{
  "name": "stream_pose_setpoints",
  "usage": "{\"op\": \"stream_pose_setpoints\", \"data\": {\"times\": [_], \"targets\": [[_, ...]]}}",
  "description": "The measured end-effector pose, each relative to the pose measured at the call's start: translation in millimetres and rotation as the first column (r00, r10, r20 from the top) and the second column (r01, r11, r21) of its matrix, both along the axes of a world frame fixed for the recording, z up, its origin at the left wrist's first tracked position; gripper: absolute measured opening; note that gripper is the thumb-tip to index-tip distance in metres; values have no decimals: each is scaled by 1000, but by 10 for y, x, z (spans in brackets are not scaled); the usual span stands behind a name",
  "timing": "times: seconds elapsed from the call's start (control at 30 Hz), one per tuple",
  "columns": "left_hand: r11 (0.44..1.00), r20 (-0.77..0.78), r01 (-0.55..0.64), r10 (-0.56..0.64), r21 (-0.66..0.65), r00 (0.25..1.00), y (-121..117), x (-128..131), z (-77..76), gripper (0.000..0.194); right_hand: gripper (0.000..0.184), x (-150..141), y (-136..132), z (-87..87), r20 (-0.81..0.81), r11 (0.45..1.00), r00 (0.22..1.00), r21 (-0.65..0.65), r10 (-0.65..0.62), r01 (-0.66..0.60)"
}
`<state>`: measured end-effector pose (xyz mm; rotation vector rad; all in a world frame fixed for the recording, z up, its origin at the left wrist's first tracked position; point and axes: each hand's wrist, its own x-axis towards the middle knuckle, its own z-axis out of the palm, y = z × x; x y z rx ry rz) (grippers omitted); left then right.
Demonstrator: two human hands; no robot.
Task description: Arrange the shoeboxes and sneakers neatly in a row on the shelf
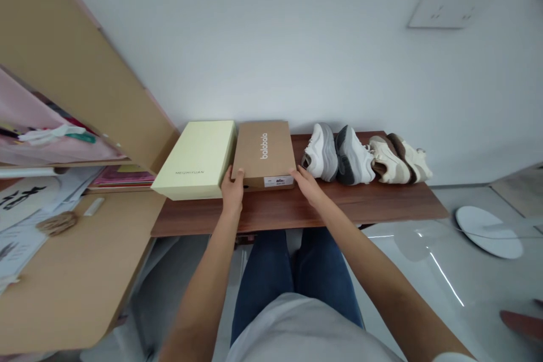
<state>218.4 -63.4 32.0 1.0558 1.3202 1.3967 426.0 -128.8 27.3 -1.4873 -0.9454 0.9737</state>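
A brown cardboard shoebox with white lettering lies on the dark wooden table, near the wall. My left hand grips its front left corner, thumb on the lid. At the front right corner my right hand holds the same box, fingers along its side. Close to its left is a pale yellow shoebox, lid on. To the right stand a pair of white and grey sneakers and a pair of cream and brown sneakers. What the boxes contain is hidden.
On the left a light wooden desk holds papers, a brown coiled bundle and a small white block. A wall socket plate is at upper right. A white round base stands on the floor.
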Motion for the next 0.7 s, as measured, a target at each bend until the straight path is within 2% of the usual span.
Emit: {"op": "stream_pose_setpoints", "data": {"times": [0.1,0.2,0.27,0.37,0.4,0.47,0.57,0.7], "targets": [[989,-155,-24,47,148,987,-319,86,112,61,72,271,-251,177,38,1000,999,10,-29,29],[944,-207,40,30,329,978,-718,356,307,65,65,748,-509,378,136,993,988,100,-78,65],[923,-213,159,-87,352,973,-919,626,442,63,61,1115,-641,464,217,983,962,115,-167,145],[868,-219,428,-380,252,899,-1017,1077,537,62,56,1597,-768,473,305,963,913,77,-270,258],[845,-205,490,-451,216,869,-999,1220,526,63,54,1718,-796,448,328,958,901,56,-285,283],[831,-157,527,-505,176,849,-916,1469,442,61,51,1892,-838,378,365,951,884,13,-293,310],[863,-124,483,-468,150,875,-766,1730,213,59,48,2010,-871,258,406,948,871,-32,-277,317],[901,-90,431,-427,42,900,-615,1879,-92,69,47,2052,-863,127,433,952,869,-71,-239,297]]}}
